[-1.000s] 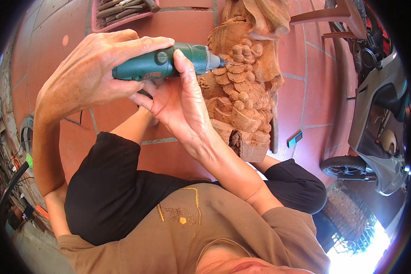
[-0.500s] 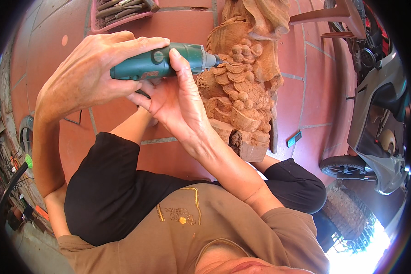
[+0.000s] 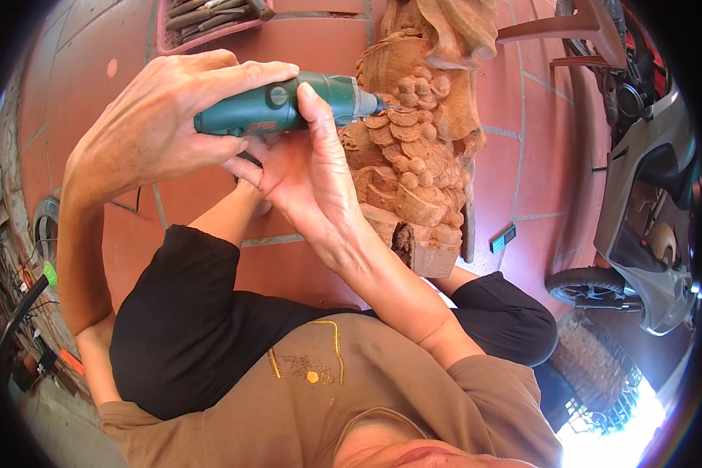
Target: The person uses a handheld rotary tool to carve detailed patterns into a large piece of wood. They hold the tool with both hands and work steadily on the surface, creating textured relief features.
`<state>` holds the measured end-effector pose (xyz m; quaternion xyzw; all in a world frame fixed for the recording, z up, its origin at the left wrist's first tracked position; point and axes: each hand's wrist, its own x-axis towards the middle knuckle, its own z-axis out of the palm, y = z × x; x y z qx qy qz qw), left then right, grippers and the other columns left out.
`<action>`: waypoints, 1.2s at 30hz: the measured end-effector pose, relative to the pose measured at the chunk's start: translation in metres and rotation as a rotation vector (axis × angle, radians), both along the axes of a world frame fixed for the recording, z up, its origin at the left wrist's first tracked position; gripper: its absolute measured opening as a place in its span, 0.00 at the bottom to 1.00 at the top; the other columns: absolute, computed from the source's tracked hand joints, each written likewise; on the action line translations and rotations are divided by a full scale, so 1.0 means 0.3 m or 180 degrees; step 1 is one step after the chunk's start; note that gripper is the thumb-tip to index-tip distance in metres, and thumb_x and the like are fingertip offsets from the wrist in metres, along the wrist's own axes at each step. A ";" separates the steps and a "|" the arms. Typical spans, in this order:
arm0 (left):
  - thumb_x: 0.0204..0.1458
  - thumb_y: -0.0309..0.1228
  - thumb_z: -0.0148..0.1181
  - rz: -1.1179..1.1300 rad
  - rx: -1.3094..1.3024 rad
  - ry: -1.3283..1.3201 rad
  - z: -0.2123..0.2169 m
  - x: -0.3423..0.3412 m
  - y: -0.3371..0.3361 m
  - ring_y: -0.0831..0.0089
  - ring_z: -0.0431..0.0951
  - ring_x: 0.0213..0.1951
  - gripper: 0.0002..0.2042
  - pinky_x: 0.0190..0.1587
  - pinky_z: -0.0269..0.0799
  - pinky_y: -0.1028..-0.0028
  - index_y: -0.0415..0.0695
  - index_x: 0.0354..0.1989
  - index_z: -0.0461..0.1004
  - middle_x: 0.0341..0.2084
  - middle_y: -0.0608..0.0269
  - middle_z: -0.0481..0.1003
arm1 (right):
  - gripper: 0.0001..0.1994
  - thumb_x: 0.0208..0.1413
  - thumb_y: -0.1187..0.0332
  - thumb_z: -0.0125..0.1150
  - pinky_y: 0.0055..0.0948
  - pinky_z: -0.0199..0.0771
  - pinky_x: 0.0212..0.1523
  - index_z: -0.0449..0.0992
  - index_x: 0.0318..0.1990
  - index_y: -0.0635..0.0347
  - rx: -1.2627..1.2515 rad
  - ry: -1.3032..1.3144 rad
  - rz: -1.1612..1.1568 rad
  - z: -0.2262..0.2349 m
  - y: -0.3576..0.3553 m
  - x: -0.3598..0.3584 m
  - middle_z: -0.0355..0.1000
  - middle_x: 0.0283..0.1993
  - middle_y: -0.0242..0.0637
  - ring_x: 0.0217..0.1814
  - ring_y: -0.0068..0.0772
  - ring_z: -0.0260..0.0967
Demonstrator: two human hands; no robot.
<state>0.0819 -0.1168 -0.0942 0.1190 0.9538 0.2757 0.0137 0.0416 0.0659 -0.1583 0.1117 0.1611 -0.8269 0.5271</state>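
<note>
Head view: left hand (image 3: 160, 129) wraps green rotary tool (image 3: 281, 109), right hand (image 3: 308, 175) pinches its front; bit meets carved wood sculpture (image 3: 417, 148), upright between knees on tiled floor (image 3: 522, 164). Risk: bit skids across scales, gouging carving or fingers. Bit tip barely visible; sculpture top cut off.

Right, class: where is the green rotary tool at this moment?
In the head view, the green rotary tool sits upper centre, gripped by both hands, left hand over it and right hand beneath, its tip against the wooden carving.
</note>
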 end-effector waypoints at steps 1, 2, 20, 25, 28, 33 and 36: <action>0.30 0.21 0.66 -0.0007 -0.0009 -0.0007 0.003 -0.001 0.001 0.55 0.78 0.35 0.40 0.38 0.75 0.63 0.49 0.62 0.72 0.34 0.57 0.75 | 0.24 0.62 0.49 0.62 0.50 0.72 0.62 0.66 0.59 0.51 0.0000 0.0011 0.0001 -0.003 0.001 0.000 0.68 0.58 0.32 0.63 0.33 0.67; 0.30 0.21 0.66 -0.0009 0.0016 -0.0011 0.002 -0.002 0.000 0.55 0.78 0.35 0.40 0.38 0.75 0.63 0.49 0.62 0.72 0.34 0.57 0.75 | 0.24 0.62 0.49 0.62 0.50 0.72 0.62 0.66 0.59 0.51 -0.0002 0.0021 0.0004 -0.005 0.002 0.000 0.68 0.58 0.32 0.63 0.33 0.67; 0.31 0.19 0.67 0.0066 0.0081 -0.0174 -0.018 0.013 -0.016 0.54 0.79 0.39 0.40 0.43 0.76 0.63 0.48 0.63 0.71 0.38 0.54 0.77 | 0.24 0.60 0.48 0.63 0.47 0.75 0.59 0.68 0.57 0.51 0.0137 0.0003 0.0063 -0.011 -0.012 0.000 0.70 0.55 0.31 0.60 0.30 0.70; 0.31 0.19 0.67 0.0060 0.0075 -0.0143 -0.022 0.010 -0.013 0.54 0.79 0.39 0.40 0.43 0.76 0.63 0.48 0.63 0.71 0.38 0.54 0.77 | 0.24 0.61 0.47 0.63 0.47 0.75 0.59 0.68 0.57 0.51 0.0138 0.0047 0.0098 -0.019 -0.009 -0.004 0.71 0.54 0.31 0.59 0.31 0.70; 0.36 0.30 0.73 0.0115 0.0124 0.0116 -0.023 0.016 0.000 0.52 0.78 0.36 0.34 0.39 0.75 0.61 0.47 0.59 0.74 0.34 0.52 0.77 | 0.24 0.61 0.47 0.63 0.47 0.75 0.60 0.68 0.57 0.51 0.0146 0.0035 0.0119 -0.021 -0.013 -0.001 0.70 0.54 0.31 0.60 0.32 0.70; 0.34 0.24 0.68 0.0131 0.0125 -0.0065 -0.020 0.017 -0.004 0.52 0.79 0.37 0.37 0.41 0.76 0.62 0.47 0.61 0.72 0.36 0.52 0.76 | 0.25 0.61 0.47 0.63 0.48 0.74 0.60 0.67 0.58 0.51 0.0140 0.0014 0.0123 -0.019 -0.012 -0.003 0.69 0.57 0.33 0.62 0.34 0.69; 0.32 0.21 0.66 0.0135 0.0082 -0.0017 -0.013 0.018 0.002 0.52 0.79 0.37 0.38 0.42 0.76 0.62 0.46 0.62 0.71 0.36 0.53 0.76 | 0.26 0.61 0.48 0.63 0.48 0.74 0.61 0.66 0.59 0.51 0.0098 0.0063 0.0123 -0.009 -0.009 -0.005 0.68 0.57 0.34 0.63 0.34 0.68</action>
